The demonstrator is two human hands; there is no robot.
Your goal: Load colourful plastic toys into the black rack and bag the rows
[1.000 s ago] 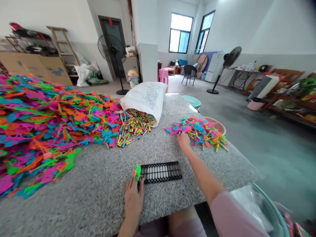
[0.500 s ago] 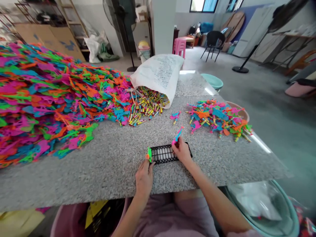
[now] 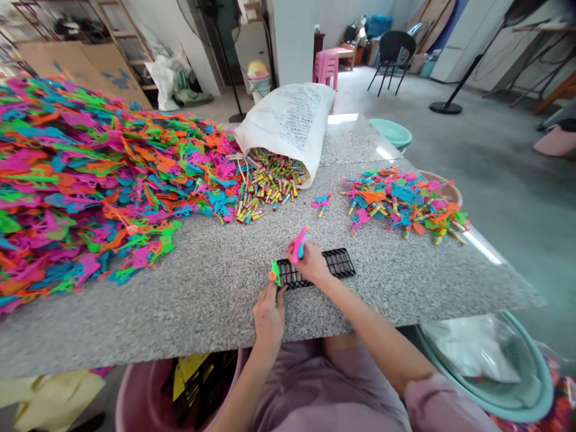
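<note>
My left hand (image 3: 269, 315) is closed at the left end of a black plastic grid tray (image 3: 341, 263), its fingers on a green plastic toy gun (image 3: 276, 273) with an orange part. That toy stands at the tray's end; how far the fingers also grip the tray is hidden. Above the tray's left half, my right hand (image 3: 312, 264) pinches a pink and blue plastic toy gun (image 3: 297, 246), tilted upward. The tray lies on the speckled stone table (image 3: 202, 318), and most of its cells show bare.
A large heap of coloured plastic toys (image 3: 90, 180) covers the left. A white sack (image 3: 292, 117) spills small yellow tubes (image 3: 274, 180). Assembled toys (image 3: 400, 204) are piled at right, one toy (image 3: 321, 203) apart. Below stand a pink tub (image 3: 130, 396) and a green basin (image 3: 542, 384).
My right hand has moved left along the tray with the pink and blue toy gun, turning it. My left hand stays at the tray's left end. The view has shifted slightly.
</note>
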